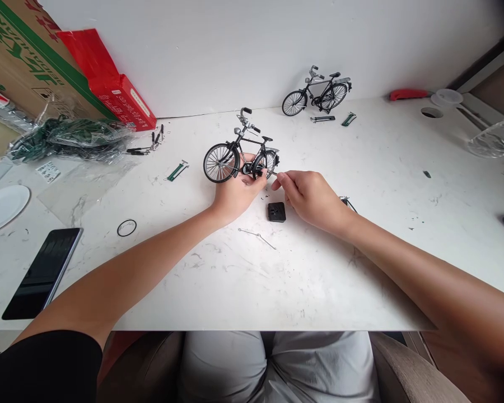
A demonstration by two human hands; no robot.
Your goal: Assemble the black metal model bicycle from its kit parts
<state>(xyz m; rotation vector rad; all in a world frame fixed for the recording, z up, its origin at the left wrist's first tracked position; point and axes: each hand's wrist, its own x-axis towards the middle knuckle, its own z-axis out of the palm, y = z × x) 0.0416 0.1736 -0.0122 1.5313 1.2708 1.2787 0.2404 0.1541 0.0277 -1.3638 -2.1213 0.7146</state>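
Both hands point(273, 193) at table centre, gripping model bicycle point(239, 157) just beyond

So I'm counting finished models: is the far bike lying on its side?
No, the far bike stands upright on both wheels near the wall.

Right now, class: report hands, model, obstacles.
Left hand steadies model bicycle upright. Right hand pinches small tool at rear wheel. Black block lies between wrists.
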